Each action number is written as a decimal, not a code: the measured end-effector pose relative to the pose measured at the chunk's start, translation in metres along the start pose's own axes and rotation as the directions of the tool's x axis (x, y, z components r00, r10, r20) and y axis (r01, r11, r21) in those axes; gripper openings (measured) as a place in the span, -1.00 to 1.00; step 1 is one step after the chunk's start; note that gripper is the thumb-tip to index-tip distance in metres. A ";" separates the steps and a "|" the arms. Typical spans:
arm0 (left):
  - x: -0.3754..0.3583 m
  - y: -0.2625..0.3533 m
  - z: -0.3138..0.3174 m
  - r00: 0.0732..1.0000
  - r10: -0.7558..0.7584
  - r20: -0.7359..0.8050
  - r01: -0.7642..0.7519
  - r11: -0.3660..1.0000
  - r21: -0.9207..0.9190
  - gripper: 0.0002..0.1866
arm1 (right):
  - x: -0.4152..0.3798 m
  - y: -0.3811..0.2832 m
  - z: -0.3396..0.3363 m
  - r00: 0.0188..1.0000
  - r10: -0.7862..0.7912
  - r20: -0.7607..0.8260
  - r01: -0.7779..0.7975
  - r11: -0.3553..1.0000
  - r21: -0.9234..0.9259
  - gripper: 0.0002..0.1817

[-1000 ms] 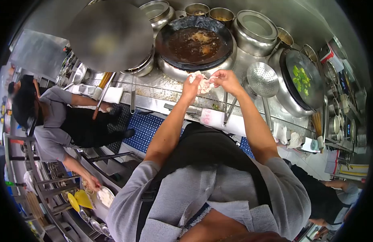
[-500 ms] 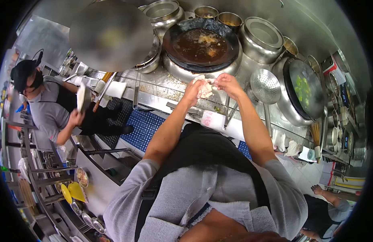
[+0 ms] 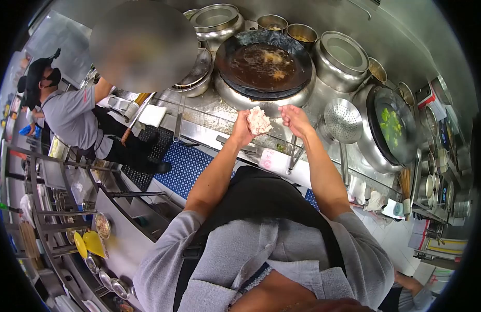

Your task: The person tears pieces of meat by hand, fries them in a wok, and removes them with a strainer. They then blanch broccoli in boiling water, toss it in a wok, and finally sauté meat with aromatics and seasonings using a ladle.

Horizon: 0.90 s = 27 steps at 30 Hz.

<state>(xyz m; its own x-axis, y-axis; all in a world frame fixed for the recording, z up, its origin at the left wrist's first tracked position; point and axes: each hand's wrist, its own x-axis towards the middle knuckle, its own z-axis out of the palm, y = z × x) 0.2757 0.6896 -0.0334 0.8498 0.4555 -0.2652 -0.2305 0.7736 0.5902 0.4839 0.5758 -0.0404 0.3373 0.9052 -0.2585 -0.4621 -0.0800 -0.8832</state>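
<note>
In the head view, my left hand [image 3: 242, 130] is wrapped round a pale, lumpy clump of what looks like raw battered meat [image 3: 259, 121]. Just right of it and apart from the clump is my right hand [image 3: 296, 120], its fingers curled together in a pinch. Whatever those fingertips hold, if anything, is too small to make out. Both hands are in front of a large black wok [image 3: 227, 58] of dark oil, where golden pieces [image 3: 275, 57] float in foam.
To the right, a perforated skimmer [image 3: 343, 120] lies beside a second wok [image 3: 378, 127] with green vegetables. Lidded steel pots [image 3: 340, 75] flank the oil wok. A co-worker [image 3: 69, 117] stands at left, one arm raised to the counter. Metal tongs [image 3: 294, 156] lie below my right hand.
My right hand has moved right, away from the clump, which my left hand still holds. The co-worker at left has turned toward the counter, and the pan they held no longer shows.
</note>
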 end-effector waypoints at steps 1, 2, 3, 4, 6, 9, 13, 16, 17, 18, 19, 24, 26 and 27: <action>-0.002 0.001 0.001 1.000 0.000 0.000 0.000 1.000 -0.008 -0.51 | 0.001 -0.014 0.008 0.999 -0.001 -0.047 -0.002 0.998 -0.066 -0.65; -0.002 -0.002 -0.001 1.000 -0.001 -0.031 0.002 1.000 0.010 -0.53 | 0.002 -0.029 0.017 0.996 -0.006 -0.094 -0.006 0.991 -0.130 -0.59; 0.002 -0.006 -0.004 0.998 -0.002 -0.061 0.004 1.000 0.029 -0.55 | 0.007 -0.039 0.030 0.966 -0.113 -0.233 0.018 0.927 -0.374 -0.46; 0.002 -0.006 -0.002 0.996 -0.001 -0.089 0.005 0.999 0.048 -0.57 | 0.016 -0.045 0.036 0.930 -0.306 -0.203 0.136 0.800 -0.585 -0.44; 0.000 -0.008 -0.003 0.999 0.002 -0.035 0.000 0.997 0.075 -0.64 | 0.034 -0.059 0.044 0.783 -0.622 -0.014 0.281 0.375 -0.883 -0.40; -0.001 -0.011 0.005 0.998 0.055 0.002 -0.055 0.989 0.140 -0.66 | 0.054 -0.086 0.035 0.815 -0.580 0.009 0.043 0.045 -0.998 -0.61; 0.003 -0.010 0.013 0.977 0.198 -0.075 -0.167 0.940 0.298 -0.68 | 0.069 -0.100 -0.008 0.726 -0.679 0.112 0.032 -0.129 -0.991 -0.55; 0.007 -0.006 0.020 0.956 0.274 -0.109 -0.196 0.866 0.461 -0.71 | 0.038 -0.106 0.005 0.985 -0.075 0.158 0.175 0.413 -0.893 -0.57; 0.012 -0.007 0.022 0.941 0.316 -0.120 -0.214 0.832 0.511 -0.70 | 0.014 -0.106 0.027 0.977 -0.020 0.211 0.189 0.531 -0.826 -0.57; 0.014 -0.008 0.027 0.926 0.356 -0.126 -0.229 0.794 0.563 -0.69 | -0.005 -0.100 0.048 0.964 0.023 0.266 0.190 0.643 -0.742 -0.57; 0.014 -0.008 0.037 0.915 0.373 -0.152 -0.213 0.768 0.604 -0.61 | -0.008 -0.090 0.054 0.953 0.001 0.302 0.225 0.663 -0.714 -0.59; 0.021 -0.010 0.040 0.885 0.436 -0.163 -0.186 0.653 0.734 -0.45 | -0.006 -0.065 0.049 0.981 -0.108 0.164 0.184 0.797 -0.575 -0.70; 0.030 -0.015 0.029 0.876 0.459 -0.151 -0.186 0.609 0.771 -0.47 | -0.013 -0.063 0.049 0.978 -0.152 0.144 0.207 0.799 -0.564 -0.72; 0.030 -0.016 0.030 0.872 0.464 -0.156 -0.184 0.606 0.774 -0.50 | -0.016 -0.063 0.050 0.975 -0.172 0.137 0.220 0.799 -0.560 -0.73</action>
<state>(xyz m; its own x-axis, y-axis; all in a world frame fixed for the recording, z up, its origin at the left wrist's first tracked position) 0.3187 0.6778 -0.0276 0.5599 0.8250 -0.0765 0.0708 0.0444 0.9965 0.4663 0.5871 0.0395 0.2959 0.9541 -0.0465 0.1642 -0.0987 -0.9815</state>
